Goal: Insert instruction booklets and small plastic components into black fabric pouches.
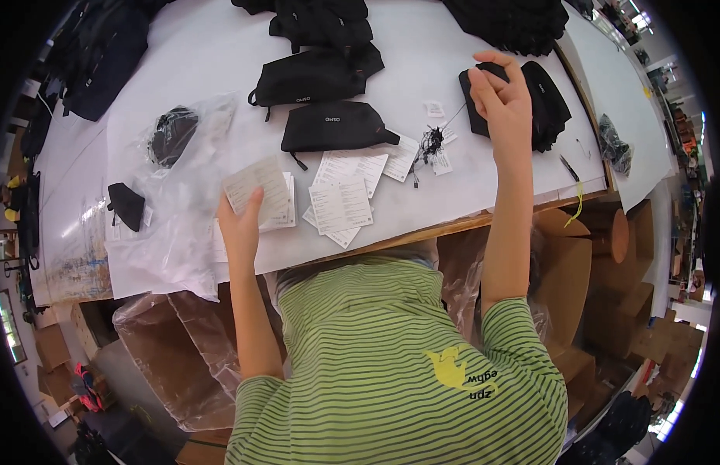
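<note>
My left hand (pixel 242 225) grips a white printed card (pixel 260 190), thumb on its face, above more cards at the table's near edge. My right hand (pixel 503 93) is raised over black pouches (pixel 547 108) on the right, fingers curled into a pinch; whatever is between them is too small to make out. Left of it lies a tangle of black tag strings (pixel 431 144) with small white tags, a thin line running from it toward the pouches. Between my hands are loose printed cards (pixel 340 205) and a flat black zip pouch (pixel 336 126).
More black pouches (pixel 317 76) lie farther back. A clear plastic bag (pixel 193 178) with a black item inside and a small black piece (pixel 127 206) are at left. A black pen-like tool (pixel 569 168) lies near the right edge. Cardboard boxes (pixel 174 349) stand below the table.
</note>
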Motion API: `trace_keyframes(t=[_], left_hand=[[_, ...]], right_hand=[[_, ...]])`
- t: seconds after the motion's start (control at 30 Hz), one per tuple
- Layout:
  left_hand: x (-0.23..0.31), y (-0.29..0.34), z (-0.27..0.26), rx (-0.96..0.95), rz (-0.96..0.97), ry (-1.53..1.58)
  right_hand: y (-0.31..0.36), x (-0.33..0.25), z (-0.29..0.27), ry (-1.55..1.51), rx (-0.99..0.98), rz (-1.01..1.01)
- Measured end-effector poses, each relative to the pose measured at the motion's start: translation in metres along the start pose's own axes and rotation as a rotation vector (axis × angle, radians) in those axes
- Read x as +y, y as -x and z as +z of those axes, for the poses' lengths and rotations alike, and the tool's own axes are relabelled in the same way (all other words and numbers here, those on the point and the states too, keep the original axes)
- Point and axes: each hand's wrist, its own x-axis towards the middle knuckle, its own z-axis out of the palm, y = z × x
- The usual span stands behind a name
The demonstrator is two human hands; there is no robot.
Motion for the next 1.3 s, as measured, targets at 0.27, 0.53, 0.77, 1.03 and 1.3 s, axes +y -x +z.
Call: trace_keyframes(t=[0.27,0.53,0.77,1.03,1.3], left_hand=[[0.021,0.034,0.027,-0.164,-0.264,0.397],[0.060,0.054,0.061,-0.520,-0.118,0.231],[0.052,0.061,0.070,-0.443,-0.139,0.399],[0.060,0.070,0.072,-0.467,-0.138,0.366],[0.078,0.075,0.079,-0.358,0.192,0.199]], right_hand=[[0.014,0.000,-0.012,-0.140,-0.107,-0.108],[0.016,0.046,-0.002,0.655,-0.261,-0.031],[0.032,-0.002,-0.006,0.182,0.069,-0.329],[0.065,-0.007,-0.002,-0.016,0.006,-0.026],[0.126,0.009,0.054,0.104,-0.195,-0.149]])
